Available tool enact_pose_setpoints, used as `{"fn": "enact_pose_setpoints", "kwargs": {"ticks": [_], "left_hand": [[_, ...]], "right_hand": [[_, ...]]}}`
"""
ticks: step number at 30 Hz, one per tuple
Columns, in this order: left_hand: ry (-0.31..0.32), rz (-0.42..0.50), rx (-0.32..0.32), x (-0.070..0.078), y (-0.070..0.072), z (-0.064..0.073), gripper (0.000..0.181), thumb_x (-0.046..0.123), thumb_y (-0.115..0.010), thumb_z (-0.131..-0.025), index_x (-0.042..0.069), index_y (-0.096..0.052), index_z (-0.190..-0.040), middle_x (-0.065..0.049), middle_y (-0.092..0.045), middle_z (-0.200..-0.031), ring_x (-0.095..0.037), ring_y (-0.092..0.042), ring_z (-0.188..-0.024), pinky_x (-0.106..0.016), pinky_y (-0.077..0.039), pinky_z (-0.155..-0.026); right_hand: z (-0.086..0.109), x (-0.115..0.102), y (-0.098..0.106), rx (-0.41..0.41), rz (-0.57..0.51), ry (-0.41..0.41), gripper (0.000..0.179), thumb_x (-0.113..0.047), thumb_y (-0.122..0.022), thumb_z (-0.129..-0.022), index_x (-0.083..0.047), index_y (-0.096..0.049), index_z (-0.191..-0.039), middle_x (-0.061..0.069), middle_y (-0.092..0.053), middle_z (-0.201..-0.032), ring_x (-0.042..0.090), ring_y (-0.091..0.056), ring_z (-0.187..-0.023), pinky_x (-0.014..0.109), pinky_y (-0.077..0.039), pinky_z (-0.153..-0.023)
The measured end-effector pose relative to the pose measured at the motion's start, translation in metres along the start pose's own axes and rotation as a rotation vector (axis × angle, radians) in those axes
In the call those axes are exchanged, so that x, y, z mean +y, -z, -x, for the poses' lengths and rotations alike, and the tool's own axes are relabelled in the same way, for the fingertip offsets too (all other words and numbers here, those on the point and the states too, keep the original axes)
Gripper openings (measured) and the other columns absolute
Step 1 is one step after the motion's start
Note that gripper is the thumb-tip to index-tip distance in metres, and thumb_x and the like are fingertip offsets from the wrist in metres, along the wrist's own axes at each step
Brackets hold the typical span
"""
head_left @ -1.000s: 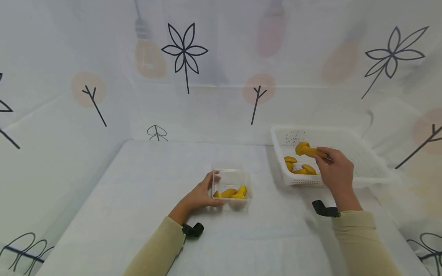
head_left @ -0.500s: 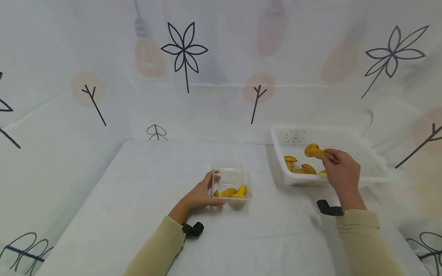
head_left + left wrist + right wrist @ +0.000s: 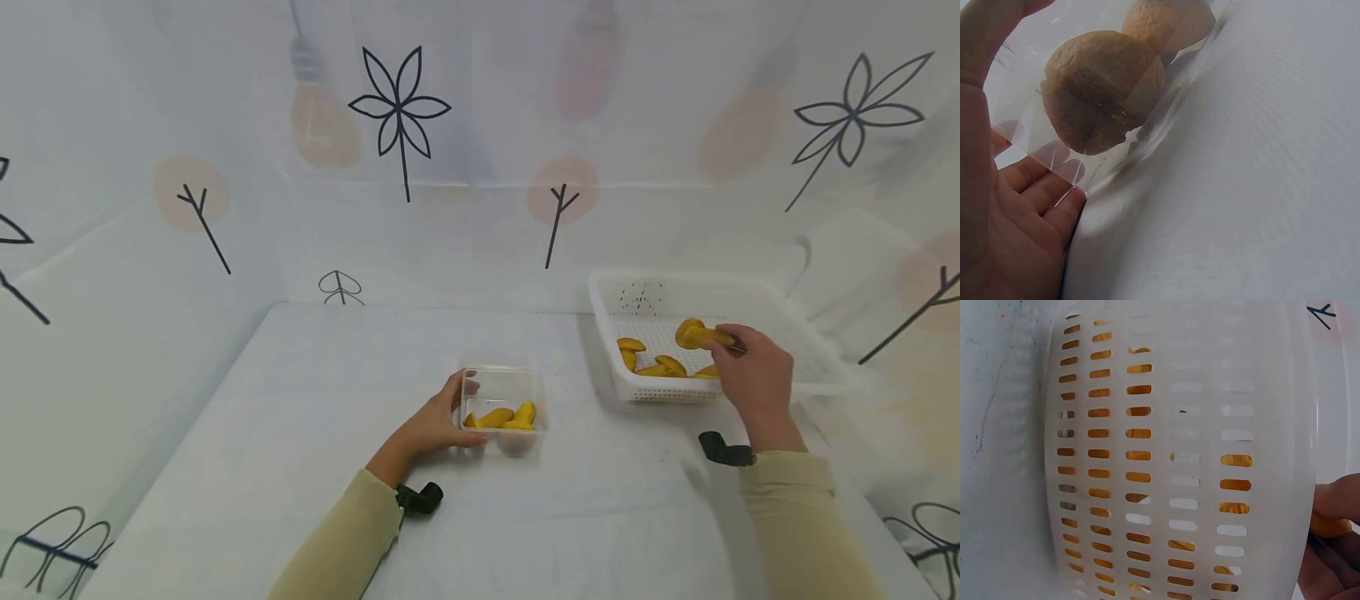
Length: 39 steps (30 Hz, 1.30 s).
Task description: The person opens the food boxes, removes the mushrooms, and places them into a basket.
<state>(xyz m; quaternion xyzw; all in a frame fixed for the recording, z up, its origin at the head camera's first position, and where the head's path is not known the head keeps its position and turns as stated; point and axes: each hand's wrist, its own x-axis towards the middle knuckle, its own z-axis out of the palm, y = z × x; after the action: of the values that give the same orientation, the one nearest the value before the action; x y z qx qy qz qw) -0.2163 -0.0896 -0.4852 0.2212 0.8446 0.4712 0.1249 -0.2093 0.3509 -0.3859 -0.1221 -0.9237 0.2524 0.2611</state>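
My left hand (image 3: pixel 431 429) holds a small clear plastic box (image 3: pixel 501 400) by its left side, thumb at the near wall and fingers around the far one. Several yellow mushrooms (image 3: pixel 495 418) lie inside; the left wrist view shows two brownish mushrooms (image 3: pixel 1100 94) through the wall. Over the white basket (image 3: pixel 618 392) on the right, my right hand (image 3: pixel 753 371) pinches a yellow mushroom (image 3: pixel 693 334) by its stem, cap pointing left. Below it, more mushrooms (image 3: pixel 662 367) lie in the basket. In the right wrist view the basket's slotted wall (image 3: pixel 1210 450) hides most of them.
A white cloth covers the table (image 3: pixel 337 375). Behind it hangs a pale backdrop (image 3: pixel 480 233) with flower and bulb prints. The basket's raised wall stands between its contents and the table's middle.
My right hand has moved to the right and slightly toward me with the mushroom, staying over the basket. Another mushroom in the basket has come into view. My left hand and the box stay put.
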Motion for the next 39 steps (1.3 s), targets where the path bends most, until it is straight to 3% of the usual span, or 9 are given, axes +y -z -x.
{"fn": "enact_pose_setpoints", "kwargs": {"ticks": [12,25,33,39], "left_hand": [[0.017,0.003,-0.001,-0.001,0.0,0.0,0.108,0.046,-0.085,-0.068,0.026,-0.018,-0.15,-0.002,-0.042,-0.149,-0.025,-0.035,-0.143,-0.044,-0.028,-0.119],[0.009,0.017,0.004,0.003,0.001,0.002,0.109,0.044,-0.085,-0.069,0.02,-0.019,-0.151,-0.004,-0.042,-0.149,-0.025,-0.037,-0.143,-0.043,-0.028,-0.119],[0.003,0.017,-0.004,0.004,0.001,0.003,0.109,0.046,-0.084,-0.069,0.019,-0.018,-0.152,-0.004,-0.042,-0.149,-0.024,-0.036,-0.143,-0.044,-0.028,-0.119],[0.005,0.015,-0.003,0.004,0.001,0.002,0.108,0.044,-0.084,-0.069,0.019,-0.019,-0.151,-0.005,-0.042,-0.149,-0.025,-0.036,-0.143,-0.044,-0.028,-0.119]], "right_hand": [[-0.008,0.009,0.001,-0.127,0.092,-0.018,0.036,-0.013,-0.054,-0.096,0.004,-0.058,-0.127,0.032,-0.06,-0.118,0.044,-0.058,-0.103,0.056,-0.05,-0.087],[-0.011,0.017,0.003,-0.249,0.132,-0.031,0.039,-0.012,-0.052,-0.096,0.006,-0.055,-0.129,0.035,-0.054,-0.121,0.046,-0.054,-0.099,0.055,-0.05,-0.079],[-0.012,0.016,0.002,-0.26,0.117,-0.046,0.038,-0.013,-0.049,-0.097,0.006,-0.055,-0.129,0.035,-0.053,-0.125,0.049,-0.052,-0.11,0.059,-0.049,-0.089],[-0.01,0.01,0.002,-0.214,0.128,-0.013,0.034,-0.012,-0.05,-0.097,0.006,-0.057,-0.125,0.034,-0.052,-0.126,0.049,-0.052,-0.111,0.061,-0.047,-0.09]]}}
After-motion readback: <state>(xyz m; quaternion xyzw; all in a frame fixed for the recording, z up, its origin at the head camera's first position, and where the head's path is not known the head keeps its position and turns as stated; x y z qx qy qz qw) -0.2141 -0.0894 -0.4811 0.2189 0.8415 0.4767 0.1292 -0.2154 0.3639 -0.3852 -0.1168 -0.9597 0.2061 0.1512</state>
